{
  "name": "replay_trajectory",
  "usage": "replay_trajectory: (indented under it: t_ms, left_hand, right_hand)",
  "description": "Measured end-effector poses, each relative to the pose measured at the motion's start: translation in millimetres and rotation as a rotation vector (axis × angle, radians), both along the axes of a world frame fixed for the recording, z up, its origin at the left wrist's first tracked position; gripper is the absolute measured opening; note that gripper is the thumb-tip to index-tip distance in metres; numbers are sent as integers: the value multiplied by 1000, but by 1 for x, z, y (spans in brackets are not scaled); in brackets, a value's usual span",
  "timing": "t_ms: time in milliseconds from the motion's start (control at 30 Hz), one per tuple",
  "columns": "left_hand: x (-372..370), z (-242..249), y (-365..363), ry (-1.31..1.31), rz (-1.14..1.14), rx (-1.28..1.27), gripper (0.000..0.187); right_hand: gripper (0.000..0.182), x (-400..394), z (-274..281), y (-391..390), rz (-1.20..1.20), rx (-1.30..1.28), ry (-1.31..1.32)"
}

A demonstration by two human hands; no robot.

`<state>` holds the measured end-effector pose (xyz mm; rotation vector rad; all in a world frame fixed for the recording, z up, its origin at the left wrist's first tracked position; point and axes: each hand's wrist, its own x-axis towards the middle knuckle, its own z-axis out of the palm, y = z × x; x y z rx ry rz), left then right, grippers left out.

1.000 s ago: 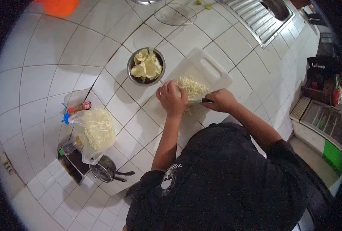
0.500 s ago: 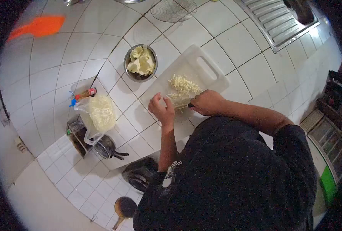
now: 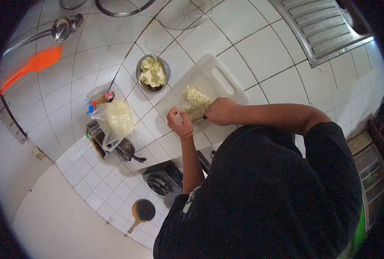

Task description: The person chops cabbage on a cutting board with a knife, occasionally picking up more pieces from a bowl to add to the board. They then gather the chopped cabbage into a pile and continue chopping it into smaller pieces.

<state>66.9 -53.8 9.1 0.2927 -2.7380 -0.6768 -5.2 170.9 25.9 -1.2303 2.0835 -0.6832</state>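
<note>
A white cutting board point(image 3: 208, 69) lies at a slant on the tiled counter, with a heap of finely chopped pale cabbage point(image 3: 196, 96) on it. My right hand point(image 3: 221, 111) is closed round the dark handle of a knife point(image 3: 198, 119), whose blade points left along the near side of the heap. At the board's left edge, near the blade's tip, is my left hand point(image 3: 180, 124), its thumb and bent fingers apart with nothing seen between them. Beyond the board stands a metal bowl point(image 3: 168, 69) holding pale cabbage leaves point(image 3: 152, 72).
Left of the board sits a plastic bag of shredded pale food point(image 3: 119, 118), beside small red-capped bottles point(image 3: 103, 100) and a dark pan point(image 3: 125, 151). A round wire rack point(image 3: 185, 14) is at the back, a steel sink drainer point(image 3: 317, 26) at the back right. Orange and metal utensils hang at left.
The whole view has shifted with my head, bringing a ladle and more hanging utensils into sight. The knife remains by the chopped cabbage, and both hands stay close to it.
</note>
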Motion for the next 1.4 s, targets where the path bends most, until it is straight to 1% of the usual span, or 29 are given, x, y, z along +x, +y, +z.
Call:
replay_trajectory:
  t_ms: [67, 100, 167, 233, 300, 333, 400, 467, 533, 600, 667, 733, 767, 833, 900, 967, 1033, 1067, 1133, 1167, 1200, 1300, 1367, 1400]
  left_hand:
    - [7, 12, 0, 0, 33, -21, 29]
    - [12, 15, -2, 8, 58, -29, 29]
    - [25, 7, -5, -16, 56, -34, 30]
    - [32, -8, -11, -20, 50, -30, 31]
    - [38, -17, -18, -24, -71, -230, 36]
    - [30, -7, -12, -15, -76, -230, 36]
    - [22, 8, 1, 36, 19, -145, 40]
    - [17, 5, 3, 28, 19, -123, 41]
    - [15, -3, -8, 26, 14, -94, 43]
    - [10, -19, -9, 23, -26, -132, 43]
    - [4, -13, -9, -8, 25, -110, 44]
    - [-4, 4, -16, 21, -58, -67, 46]
    - [-10, 9, -13, 67, -46, -49, 46]
    - [-10, 16, -13, 84, -31, -108, 46]
    - [-8, 1, -19, 104, -52, -104, 45]
    - [-15, -2, -21, 136, -92, -79, 44]
    - [-19, 9, -26, 203, -88, -77, 43]
    - [-22, 13, -29, 245, -84, -90, 42]
    - [-26, 3, -33, 257, -123, -89, 41]
    - [-28, -3, -36, 245, -161, -104, 39]
    - [-29, 0, -35, 260, -152, -92, 39]
    - [-33, 10, -36, 257, -218, -62, 37]
    - [-34, 19, -39, 276, -214, -50, 36]
    - [-35, 13, -41, 285, -222, -42, 36]
  right_hand:
    - [13, 3, 6, -2, -5, -16, -28]
    - [13, 8, 5, -3, 10, -64, 4]
    - [13, 16, 2, -5, 25, -118, 32]
    - [13, 22, -9, -10, 33, -91, 1]
    - [14, 26, -8, -12, 19, -76, 0]
    - [14, 24, -5, -12, -4, -53, -2]
    - [14, 21, 0, -7, 5, -43, 10]
    - [15, 17, 4, -1, 13, -21, 29]
    - [17, 13, 6, 4, -111, -12, -78]
    - [29, 21, -19, -11, -67, -7, -84]
    - [30, 14, 16, -3, -94, 138, -115]
    - [33, 20, 12, -4, -172, 31, -46]
    - [33, 18, 11, -6, -162, 47, 1]
    - [34, 22, 10, -10, -255, 32, -73]
    - [34, 21, 8, -16, -242, 70, 22]
    - [34, 20, 16, -17, -233, 116, 113]
    - [33, 20, 37, -20, -300, 128, 95]
    - [33, 22, 34, -22, -307, 139, 118]
    - [33, 28, 20, -24, -369, 77, 126]
    - [33, 33, 12, -23, -416, -27, 131]
    - [33, 34, 11, -25, -409, -17, 149]
    - [32, 36, 13, -32, -460, 66, 225]
    - [43, 39, 21, -34, -474, 181, 157]
    - [43, 43, 18, -35, -484, 188, 166]
